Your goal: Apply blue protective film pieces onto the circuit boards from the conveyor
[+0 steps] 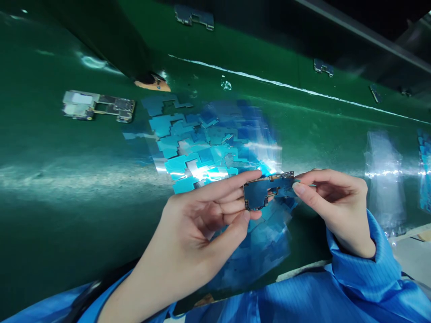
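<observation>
Between my two hands is a small circuit board, its broad face covered in dark blue, with bare parts along its edges. My left hand grips the board's left end, with the thumb at the lower edge and fingers behind and along the top. The thumb and index finger of my right hand pinch its right end. Underneath, a heap of blue cut-out film pieces is spread over the green mat; my hands hide part of it.
Another circuit board lies at the left. Beyond the white line are more boards. A dark post stands at the upper left. Clear plastic sheets and more blue film lie at the right.
</observation>
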The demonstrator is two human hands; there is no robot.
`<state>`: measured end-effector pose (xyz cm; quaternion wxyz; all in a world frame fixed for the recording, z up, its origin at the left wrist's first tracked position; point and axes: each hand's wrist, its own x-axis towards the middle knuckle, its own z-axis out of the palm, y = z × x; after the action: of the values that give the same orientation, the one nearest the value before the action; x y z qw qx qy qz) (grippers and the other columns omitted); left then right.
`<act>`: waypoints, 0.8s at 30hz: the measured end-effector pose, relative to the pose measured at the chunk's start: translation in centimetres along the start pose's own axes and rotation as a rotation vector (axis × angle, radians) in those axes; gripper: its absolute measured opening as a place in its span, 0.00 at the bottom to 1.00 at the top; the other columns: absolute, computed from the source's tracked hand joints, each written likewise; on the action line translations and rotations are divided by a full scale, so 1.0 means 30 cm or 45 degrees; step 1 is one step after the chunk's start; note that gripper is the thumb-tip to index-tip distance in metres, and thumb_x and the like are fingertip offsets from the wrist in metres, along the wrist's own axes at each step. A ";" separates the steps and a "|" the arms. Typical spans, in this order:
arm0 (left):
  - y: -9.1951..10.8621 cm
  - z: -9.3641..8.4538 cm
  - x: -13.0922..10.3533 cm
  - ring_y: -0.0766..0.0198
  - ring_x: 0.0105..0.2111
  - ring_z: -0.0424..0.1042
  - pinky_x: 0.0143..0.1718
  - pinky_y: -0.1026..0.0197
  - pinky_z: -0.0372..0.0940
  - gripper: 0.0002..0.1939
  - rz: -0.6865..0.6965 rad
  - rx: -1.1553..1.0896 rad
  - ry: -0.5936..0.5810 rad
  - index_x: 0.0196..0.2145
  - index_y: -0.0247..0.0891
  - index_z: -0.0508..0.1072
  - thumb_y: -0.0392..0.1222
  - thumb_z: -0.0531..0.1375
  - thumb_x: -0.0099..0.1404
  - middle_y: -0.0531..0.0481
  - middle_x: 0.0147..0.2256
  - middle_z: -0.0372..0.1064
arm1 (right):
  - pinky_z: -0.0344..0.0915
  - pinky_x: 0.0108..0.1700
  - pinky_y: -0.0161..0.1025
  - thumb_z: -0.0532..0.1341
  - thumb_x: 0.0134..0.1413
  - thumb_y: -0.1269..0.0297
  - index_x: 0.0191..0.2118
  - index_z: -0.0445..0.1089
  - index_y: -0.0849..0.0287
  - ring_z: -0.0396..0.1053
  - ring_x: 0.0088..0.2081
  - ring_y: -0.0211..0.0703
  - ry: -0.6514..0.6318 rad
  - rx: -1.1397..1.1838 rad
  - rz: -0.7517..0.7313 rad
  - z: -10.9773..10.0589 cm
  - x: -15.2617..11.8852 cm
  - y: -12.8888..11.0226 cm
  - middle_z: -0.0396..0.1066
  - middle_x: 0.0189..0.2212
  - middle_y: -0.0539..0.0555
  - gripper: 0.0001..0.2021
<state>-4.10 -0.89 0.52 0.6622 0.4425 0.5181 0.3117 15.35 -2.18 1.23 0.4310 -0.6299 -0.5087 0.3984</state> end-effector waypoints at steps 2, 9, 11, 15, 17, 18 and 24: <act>0.001 0.002 0.000 0.55 0.31 0.80 0.35 0.57 0.77 0.21 -0.006 0.001 0.005 0.47 0.47 0.78 0.40 0.66 0.54 0.53 0.32 0.80 | 0.75 0.28 0.28 0.70 0.42 0.77 0.28 0.77 0.55 0.74 0.25 0.34 -0.002 0.006 -0.004 0.000 0.001 0.000 0.78 0.25 0.46 0.09; -0.009 0.017 0.006 0.62 0.26 0.78 0.32 0.64 0.75 0.18 -0.020 -0.039 0.087 0.45 0.45 0.78 0.39 0.66 0.55 0.56 0.25 0.78 | 0.76 0.26 0.30 0.70 0.43 0.74 0.28 0.77 0.57 0.75 0.24 0.37 0.013 -0.024 -0.003 0.002 0.002 0.001 0.78 0.25 0.49 0.06; -0.010 0.019 0.007 0.62 0.26 0.78 0.33 0.64 0.75 0.17 -0.024 -0.056 0.088 0.45 0.46 0.78 0.39 0.66 0.55 0.56 0.25 0.78 | 0.76 0.26 0.30 0.69 0.43 0.74 0.28 0.77 0.57 0.75 0.24 0.37 0.012 -0.021 -0.008 0.003 0.001 0.003 0.78 0.25 0.49 0.06; -0.009 0.023 0.008 0.64 0.25 0.77 0.35 0.62 0.76 0.17 -0.037 -0.088 0.102 0.43 0.47 0.79 0.39 0.66 0.54 0.58 0.25 0.78 | 0.75 0.26 0.29 0.69 0.43 0.76 0.28 0.77 0.56 0.75 0.25 0.36 0.007 -0.004 -0.014 0.005 0.001 0.003 0.78 0.25 0.47 0.07; -0.009 0.025 0.007 0.64 0.25 0.77 0.35 0.63 0.76 0.16 -0.041 -0.104 0.111 0.43 0.47 0.79 0.39 0.67 0.54 0.58 0.24 0.77 | 0.75 0.26 0.28 0.69 0.43 0.76 0.28 0.77 0.56 0.75 0.25 0.35 0.004 0.009 -0.015 0.005 0.002 0.002 0.78 0.25 0.47 0.07; -0.010 0.025 0.006 0.64 0.25 0.77 0.34 0.64 0.75 0.16 -0.042 -0.111 0.118 0.42 0.47 0.79 0.38 0.67 0.54 0.59 0.24 0.77 | 0.75 0.26 0.27 0.69 0.42 0.76 0.28 0.77 0.56 0.75 0.25 0.35 0.003 0.015 -0.014 0.005 0.003 0.001 0.78 0.25 0.47 0.07; -0.012 0.025 0.006 0.65 0.24 0.77 0.31 0.67 0.74 0.15 -0.047 -0.091 0.126 0.42 0.46 0.79 0.37 0.67 0.54 0.59 0.22 0.77 | 0.75 0.27 0.28 0.69 0.43 0.75 0.28 0.77 0.56 0.74 0.25 0.35 -0.001 0.027 0.007 0.004 -0.004 0.007 0.77 0.25 0.47 0.06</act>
<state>-3.35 -1.07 0.19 0.6569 0.3931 0.5467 0.3393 15.28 -2.29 1.01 0.4363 -0.6265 -0.5029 0.4052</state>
